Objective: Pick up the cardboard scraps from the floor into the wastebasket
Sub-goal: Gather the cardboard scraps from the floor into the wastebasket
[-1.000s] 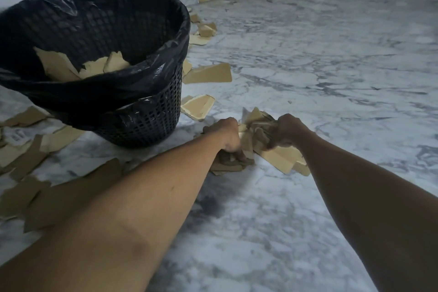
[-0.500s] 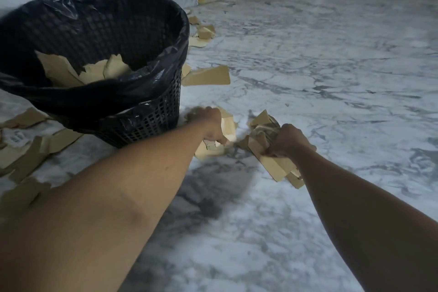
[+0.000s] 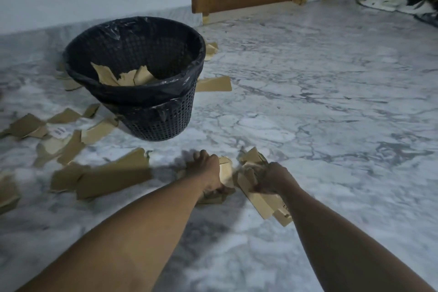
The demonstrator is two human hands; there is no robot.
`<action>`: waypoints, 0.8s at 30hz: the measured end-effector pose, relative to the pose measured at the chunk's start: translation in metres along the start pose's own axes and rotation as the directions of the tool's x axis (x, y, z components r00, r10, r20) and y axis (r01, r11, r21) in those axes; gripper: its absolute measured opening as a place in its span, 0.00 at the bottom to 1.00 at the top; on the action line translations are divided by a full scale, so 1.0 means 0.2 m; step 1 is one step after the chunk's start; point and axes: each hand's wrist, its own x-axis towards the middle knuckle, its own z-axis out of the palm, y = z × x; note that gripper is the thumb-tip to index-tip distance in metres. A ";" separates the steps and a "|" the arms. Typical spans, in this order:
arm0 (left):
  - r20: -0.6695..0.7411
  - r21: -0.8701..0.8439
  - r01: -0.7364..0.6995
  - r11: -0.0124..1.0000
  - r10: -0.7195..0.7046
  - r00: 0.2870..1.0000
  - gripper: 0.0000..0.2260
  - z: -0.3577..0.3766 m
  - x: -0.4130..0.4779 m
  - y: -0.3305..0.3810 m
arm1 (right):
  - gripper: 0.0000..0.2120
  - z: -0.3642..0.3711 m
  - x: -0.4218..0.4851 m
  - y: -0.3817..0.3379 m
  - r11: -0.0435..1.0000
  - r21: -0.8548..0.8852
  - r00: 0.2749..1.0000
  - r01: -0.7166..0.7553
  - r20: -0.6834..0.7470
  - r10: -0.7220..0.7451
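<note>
Left hand (image 3: 206,170) and right hand (image 3: 272,179) each clench their fingers round a bunch of cardboard scraps (image 3: 257,199) low over the floor (image 3: 331,125) (2 handfuls likely save trips), wastebasket (image 3: 161,123) near, ahead-left.

Left hand (image 3: 208,170) and right hand (image 3: 272,179), both bare, on bare forearms. The left forearm (image 3: 142,232) looks broader in this wide-angle view, the right forearm (image 3: 343,244) narrower. Both are uncovered to the near frame edge.
</note>
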 end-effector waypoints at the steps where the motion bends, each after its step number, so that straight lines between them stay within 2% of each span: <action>1: 0.018 0.011 0.011 1.000 -0.011 1.000 0.41 0.02 -0.06 -0.01 | 0.35 -0.04 -0.18 -0.07 1.000 0.018 1.000 0.023 -0.018 -0.022; 3: 0.061 0.003 0.036 0.999 -0.037 0.997 0.39 0.03 -0.18 -0.04 | 0.25 -0.04 -0.39 -0.13 0.995 0.102 0.999 -0.014 -0.031 0.017; 5: 0.065 -0.045 0.057 0.997 -0.054 0.996 0.43 0.07 -0.27 -0.07 | 0.16 0.00 -0.52 -0.16 0.984 0.164 0.997 -0.065 -0.030 0.071; 7: 0.017 -0.098 0.062 0.993 -0.060 0.998 0.47 0.09 -0.37 -0.10 | 0.12 0.08 -0.59 -0.18 0.966 0.234 0.983 -0.111 -0.118 0.142; 9: 0.009 -0.144 0.028 0.989 -0.027 1.000 0.38 0.09 -0.44 -0.13 | 0.12 0.13 -0.65 -0.19 0.947 0.298 0.970 -0.119 -0.169 0.175; 11: 0.003 -0.141 -0.015 0.990 0.015 1.000 0.29 0.05 -0.52 -0.14 | 0.12 0.12 -0.70 -0.18 0.943 0.321 0.973 -0.085 -0.177 0.148; 14: -0.089 -0.179 -0.080 0.981 0.064 0.994 0.31 -0.17 -0.56 -0.12 | 0.14 -0.05 -0.75 -0.24 0.926 0.376 0.968 -0.011 -0.228 0.104; 17: -0.295 -0.245 -0.168 0.955 0.092 0.951 0.33 -0.59 -0.57 -0.09 | 0.14 -0.40 -0.76 -0.40 0.851 0.509 0.909 0.130 -0.404 0.103; 20: -0.480 -0.370 -0.287 0.884 0.083 0.873 0.27 -1.11 -0.61 -0.13 | 0.18 -0.80 -0.79 -0.62 0.747 0.554 0.777 0.367 -0.625 0.082; 22: -0.585 -0.478 -0.363 0.799 0.019 0.811 0.25 -1.38 -0.64 -0.20 | 0.18 -1.02 -0.81 -0.80 0.673 0.534 0.701 0.512 -0.712 0.031; 24: -0.678 -0.545 -0.425 0.723 -0.082 0.730 0.26 -1.55 -0.68 -0.29 | 0.14 -1.19 -0.85 -1.01 0.555 0.540 0.654 0.632 -0.757 -0.008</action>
